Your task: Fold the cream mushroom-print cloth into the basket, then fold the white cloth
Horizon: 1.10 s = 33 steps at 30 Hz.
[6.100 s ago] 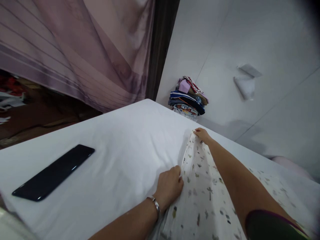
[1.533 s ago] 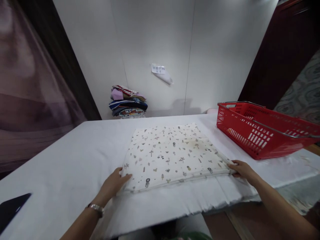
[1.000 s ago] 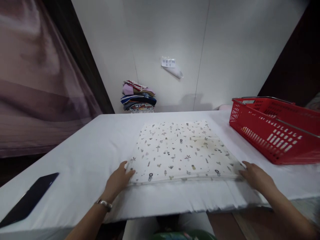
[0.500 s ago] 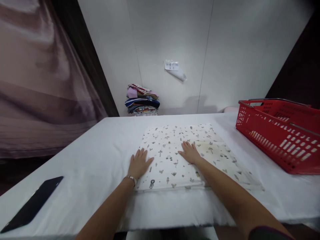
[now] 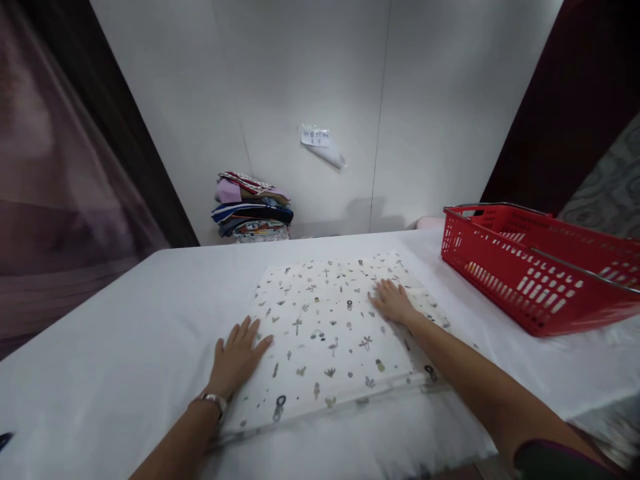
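A folded white cloth (image 5: pixel 320 347) printed with small palms, flamingos and leaves lies flat on the white-covered table. My left hand (image 5: pixel 236 357), with a bracelet at the wrist, rests open at the cloth's left edge, fingers spread. Toward the right side of the cloth, my right hand (image 5: pixel 393 301) lies flat with its fingers apart. Neither hand grips the fabric. My right forearm hides part of the cloth's right side, and layered folds show along its near edge.
On the right stands a red plastic basket (image 5: pixel 520 287) with metal handles. A stack of folded fabrics (image 5: pixel 253 207) sits at the table's far edge by the wall. A paper label (image 5: pixel 316 137) hangs on the wall. The white table (image 5: pixel 125 340) extends to the left.
The view has turned to the right, so the basket shows more fully and the dark tablet-like thing is nearly out of sight. My right hand has slid rightward over the cloth, away from the left.
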{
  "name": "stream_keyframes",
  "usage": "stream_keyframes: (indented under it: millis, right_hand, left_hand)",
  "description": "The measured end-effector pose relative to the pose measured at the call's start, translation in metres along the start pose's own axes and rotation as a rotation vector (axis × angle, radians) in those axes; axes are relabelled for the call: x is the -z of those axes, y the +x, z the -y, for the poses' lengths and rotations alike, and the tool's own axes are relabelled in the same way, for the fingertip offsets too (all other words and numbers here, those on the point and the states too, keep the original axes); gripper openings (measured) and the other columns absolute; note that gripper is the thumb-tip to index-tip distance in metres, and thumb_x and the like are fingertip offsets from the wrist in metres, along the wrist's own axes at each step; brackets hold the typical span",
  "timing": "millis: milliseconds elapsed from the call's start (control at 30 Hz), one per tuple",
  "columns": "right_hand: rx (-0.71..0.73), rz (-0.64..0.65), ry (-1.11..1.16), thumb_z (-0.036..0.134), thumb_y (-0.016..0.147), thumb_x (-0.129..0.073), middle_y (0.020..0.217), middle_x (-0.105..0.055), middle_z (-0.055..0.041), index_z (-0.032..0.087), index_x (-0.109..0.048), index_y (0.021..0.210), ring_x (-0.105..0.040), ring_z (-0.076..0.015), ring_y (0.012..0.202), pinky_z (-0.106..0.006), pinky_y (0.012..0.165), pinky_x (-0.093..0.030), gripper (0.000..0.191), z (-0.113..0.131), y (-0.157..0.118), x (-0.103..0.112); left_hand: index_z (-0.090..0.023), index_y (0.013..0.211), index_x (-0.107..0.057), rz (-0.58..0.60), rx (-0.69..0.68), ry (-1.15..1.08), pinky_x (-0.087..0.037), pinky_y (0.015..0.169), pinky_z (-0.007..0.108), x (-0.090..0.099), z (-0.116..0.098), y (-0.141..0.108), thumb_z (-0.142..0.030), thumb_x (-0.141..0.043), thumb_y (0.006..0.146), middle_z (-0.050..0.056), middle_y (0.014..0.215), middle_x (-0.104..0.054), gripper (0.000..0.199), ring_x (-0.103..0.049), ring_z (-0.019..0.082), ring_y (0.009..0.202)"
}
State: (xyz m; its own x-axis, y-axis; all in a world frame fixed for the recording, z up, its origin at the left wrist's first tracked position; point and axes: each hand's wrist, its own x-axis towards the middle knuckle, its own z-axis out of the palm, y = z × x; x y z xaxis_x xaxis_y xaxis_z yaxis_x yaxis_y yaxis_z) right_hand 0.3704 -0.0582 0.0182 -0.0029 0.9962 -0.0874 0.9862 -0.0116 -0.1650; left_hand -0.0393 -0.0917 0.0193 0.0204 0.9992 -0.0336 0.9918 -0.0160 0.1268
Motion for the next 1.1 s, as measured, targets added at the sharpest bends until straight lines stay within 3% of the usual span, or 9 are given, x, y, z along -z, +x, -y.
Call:
stream_keyframes:
  millis: [200,267,367,467,567,633,733,867,1100]
  right_hand:
    - [-0.032,-0.003,0.117,0.058,0.089,-0.024,0.152,-0.013,-0.0076,0.018,-0.028,0.143,-0.007,-0.0251,0.139,-0.049,0.110,-0.007,0.068,-0.036,-0.002,0.000]
    - [-0.024,-0.080,0.204,0.055,0.089,-0.028,0.151,-0.016,-0.0076,0.017,-0.032,0.142,-0.008,-0.0244,0.139,-0.047,0.111,-0.009,0.065,-0.044,-0.015,0.009]
    - [0.011,-0.256,0.348,0.052,0.087,-0.035,0.146,-0.032,-0.0087,0.017,-0.044,0.134,-0.024,-0.0239,0.136,-0.040,0.110,-0.021,0.059,-0.068,-0.061,0.018]
    - [0.099,-0.178,0.455,0.049,0.087,-0.039,0.134,-0.049,-0.0087,0.021,-0.052,0.128,-0.046,-0.0249,0.122,-0.041,0.101,-0.038,0.051,-0.093,-0.129,0.013]
    - [0.259,-0.128,0.326,0.039,0.084,-0.046,0.135,-0.048,-0.0086,0.022,-0.055,0.126,-0.043,-0.0265,0.124,-0.045,0.104,-0.035,0.046,-0.110,-0.187,0.003]
    - [0.351,-0.121,0.223,0.031,0.080,-0.048,0.138,-0.044,-0.0080,0.023,-0.054,0.127,-0.038,-0.0268,0.128,-0.047,0.106,-0.032,0.048,-0.118,-0.208,-0.003]
    - [0.393,-0.154,0.105,0.018,0.073,-0.047,0.137,-0.046,-0.0071,0.024,-0.054,0.127,-0.038,-0.0260,0.128,-0.049,0.106,-0.031,0.055,-0.128,-0.216,-0.009]
    - [0.324,-0.254,0.009,0.008,0.069,-0.041,0.130,-0.053,-0.0064,0.024,-0.057,0.124,-0.048,-0.0223,0.121,-0.044,0.100,-0.040,0.059,-0.141,-0.210,-0.014]
    - [0.274,-0.316,-0.073,0.013,0.073,-0.038,0.124,-0.058,-0.0068,0.022,-0.062,0.118,-0.056,-0.0227,0.111,-0.042,0.095,-0.044,0.052,-0.149,-0.196,-0.018]
  left_hand:
    - [-0.023,0.141,-0.032,-0.044,-0.014,-0.036,-0.017,0.106,0.058,-0.007,0.005,0.007,-0.055,-0.027,0.086,0.005,0.151,-0.021,0.065,-0.019,0.029,0.137]
    - [-0.021,0.139,-0.036,-0.072,-0.046,-0.068,-0.022,0.105,0.057,-0.003,0.014,0.005,-0.052,-0.028,0.087,0.008,0.149,-0.026,0.061,-0.027,0.029,0.134]
    - [-0.024,0.132,-0.047,-0.169,-0.184,-0.110,-0.030,0.105,0.047,0.001,0.037,-0.016,-0.053,-0.035,0.085,0.007,0.144,-0.037,0.057,-0.037,0.027,0.129]
    - [-0.031,0.116,-0.061,-0.263,-0.433,-0.113,-0.043,0.098,0.038,-0.003,0.063,-0.054,-0.055,-0.051,0.076,0.003,0.126,-0.057,0.048,-0.053,0.026,0.115]
    - [-0.035,0.110,-0.064,-0.316,-0.650,-0.096,-0.051,0.088,0.034,-0.012,0.082,-0.089,-0.049,-0.060,0.072,0.001,0.116,-0.064,0.041,-0.060,0.023,0.104]
    - [-0.038,0.116,-0.061,-0.300,-0.710,-0.088,-0.052,0.088,0.032,-0.014,0.087,-0.102,-0.043,-0.059,0.074,0.001,0.119,-0.063,0.042,-0.060,0.023,0.106]
    - [-0.038,0.121,-0.057,-0.272,-0.722,-0.069,-0.050,0.090,0.033,-0.008,0.087,-0.107,-0.030,-0.053,0.077,0.000,0.123,-0.060,0.045,-0.058,0.022,0.109]
    - [-0.036,0.119,-0.059,-0.283,-0.696,0.007,-0.051,0.088,0.032,0.006,0.077,-0.107,-0.015,-0.044,0.074,-0.002,0.120,-0.062,0.052,-0.060,0.020,0.105]
    - [-0.025,0.115,-0.063,-0.198,-0.536,0.062,-0.047,0.092,0.040,0.015,0.053,-0.110,-0.009,-0.034,0.078,0.004,0.119,-0.063,0.050,-0.059,0.022,0.107]
